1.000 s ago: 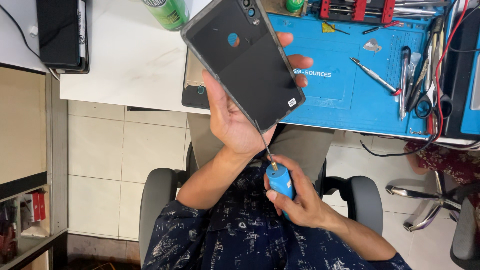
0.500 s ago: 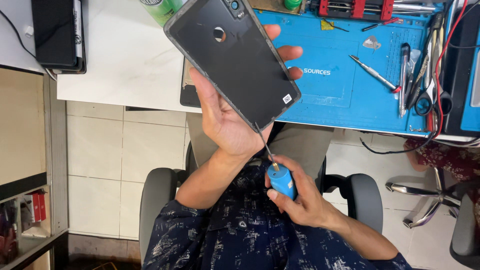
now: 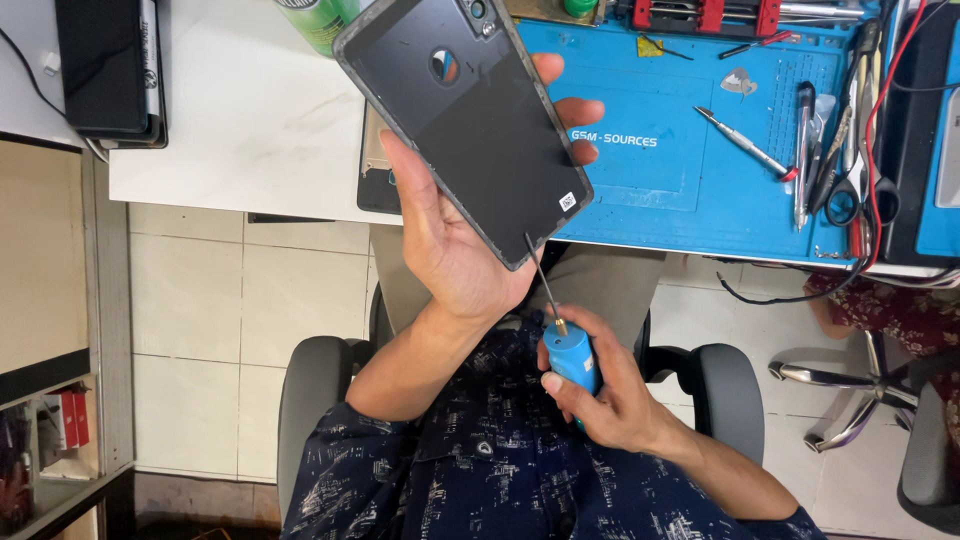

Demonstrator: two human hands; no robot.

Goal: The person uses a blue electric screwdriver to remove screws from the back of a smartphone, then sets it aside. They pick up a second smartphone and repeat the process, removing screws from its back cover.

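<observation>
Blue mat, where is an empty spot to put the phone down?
Free: blue mat middle, between phone and thin metal tool; white table between black box and green can. Crowded: mat's right edge, tools and cables.

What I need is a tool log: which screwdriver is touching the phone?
The blue-handled screwdriver in the right hand: its thin bit meets the dark phone's lower edge. The slim silver one lies apart on the blue mat.

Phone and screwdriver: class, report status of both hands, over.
Left hand grips dark phone, back facing camera. Right hand holds blue screwdriver, tip at phone's lower edge. Nothing between them.
</observation>
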